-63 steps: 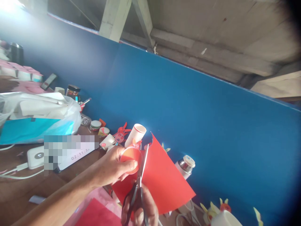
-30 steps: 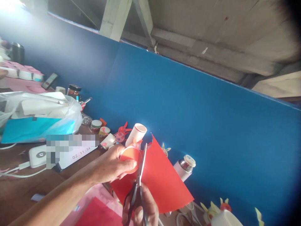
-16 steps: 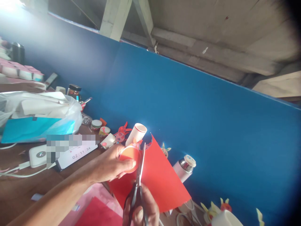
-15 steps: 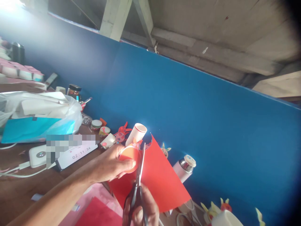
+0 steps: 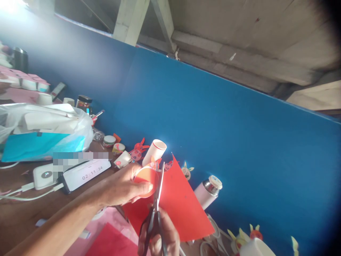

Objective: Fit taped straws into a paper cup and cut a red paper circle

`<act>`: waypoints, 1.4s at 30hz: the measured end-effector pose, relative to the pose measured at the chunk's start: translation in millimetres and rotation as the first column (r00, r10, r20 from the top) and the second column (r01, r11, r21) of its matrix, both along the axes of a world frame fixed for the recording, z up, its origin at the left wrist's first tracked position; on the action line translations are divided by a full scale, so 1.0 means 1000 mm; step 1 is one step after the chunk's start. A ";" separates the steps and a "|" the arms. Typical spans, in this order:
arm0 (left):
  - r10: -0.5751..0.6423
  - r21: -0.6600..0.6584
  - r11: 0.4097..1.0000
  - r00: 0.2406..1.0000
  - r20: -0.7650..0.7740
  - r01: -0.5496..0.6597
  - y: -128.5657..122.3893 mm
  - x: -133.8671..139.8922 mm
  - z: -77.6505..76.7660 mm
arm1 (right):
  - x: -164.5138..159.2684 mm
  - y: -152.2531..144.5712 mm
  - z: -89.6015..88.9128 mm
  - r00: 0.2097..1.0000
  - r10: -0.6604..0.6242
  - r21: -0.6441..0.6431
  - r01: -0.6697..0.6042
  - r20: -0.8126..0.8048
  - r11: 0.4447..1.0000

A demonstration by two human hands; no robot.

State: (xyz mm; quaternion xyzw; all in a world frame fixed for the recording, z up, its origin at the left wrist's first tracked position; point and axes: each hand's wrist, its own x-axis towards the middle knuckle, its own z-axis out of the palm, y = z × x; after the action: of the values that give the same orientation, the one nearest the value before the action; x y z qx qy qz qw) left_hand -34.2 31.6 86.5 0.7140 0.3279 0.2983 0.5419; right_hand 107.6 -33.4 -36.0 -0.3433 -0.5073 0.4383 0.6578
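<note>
My left hand (image 5: 125,186) is closed, its thumb pressing on an orange disc (image 5: 144,176) with a pale rim and on the red paper sheet (image 5: 183,206) at its edge. In my right hand (image 5: 169,231) are scissors (image 5: 160,193) with dark handles, fingers through the loops. Their blades point up and away from me, parted slightly, between the disc and the sheet. A curved notch shows in the sheet's upper edge. Whether the disc is still joined to the sheet is hidden by the hand and blades.
Behind the sheet stand a white paper cup (image 5: 155,152) and a pale thermos (image 5: 208,192), before a blue partition (image 5: 226,124). To the left are a phone (image 5: 87,174) showing a timer, a power bank (image 5: 44,176), cables and a plastic bag (image 5: 50,119). Paper-eared figures (image 5: 241,240) sit lower right.
The scissor blades have parted from nearly closed. My left hand and the disc have shifted very slightly left, and the red sheet has tilted a little. Far left, another person's arm has drawn back.
</note>
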 end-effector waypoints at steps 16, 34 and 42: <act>-0.011 0.041 0.999 0.999 0.032 0.009 0.006 -0.004 -0.005 | 0.000 -0.003 0.000 0.999 -0.039 -0.072 0.039 0.004 0.997; 0.146 -0.004 0.989 0.977 0.158 -0.147 -0.004 0.019 -0.011 | 0.000 -0.003 0.003 0.995 -0.064 -0.005 0.065 0.072 0.998; 0.110 0.003 0.994 0.970 0.215 -0.113 -0.002 0.012 -0.009 | -0.001 -0.004 0.004 0.998 -0.029 -0.007 0.029 0.058 1.000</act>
State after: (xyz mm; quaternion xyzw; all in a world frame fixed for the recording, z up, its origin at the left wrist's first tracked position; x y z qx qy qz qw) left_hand -22.0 29.4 77.5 0.6623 0.3048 0.4059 0.5511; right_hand 106.3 -37.8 -32.4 -0.3658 -0.5196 0.4203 0.6478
